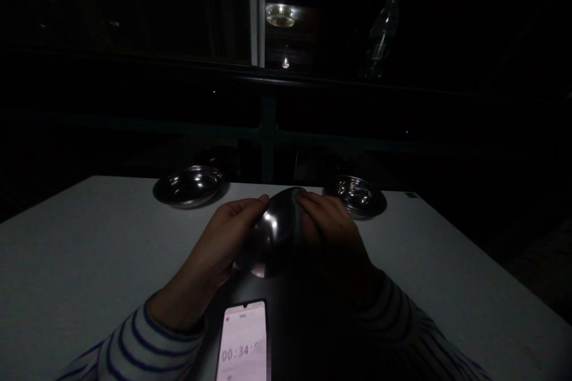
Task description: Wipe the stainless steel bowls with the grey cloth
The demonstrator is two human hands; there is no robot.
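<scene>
Left dish: shiny metal, nr far edge of the white table.
My L hand: gripping left side of the metal bowl, thumb on top.
Phone: lit, timer approx 00:34 — on my side of the bowl.
Metal bowl: tilted, btwn my hands.
My R hand: gripping bowl's right side — deep shadow.
Right dish: nr far edge, partly behind R hand.
Bottle: white cap, past table.

The left hand and right hand hold a shiny bowl at a white table, with a lit phone nearby and two shiny dishes farther back
</scene>
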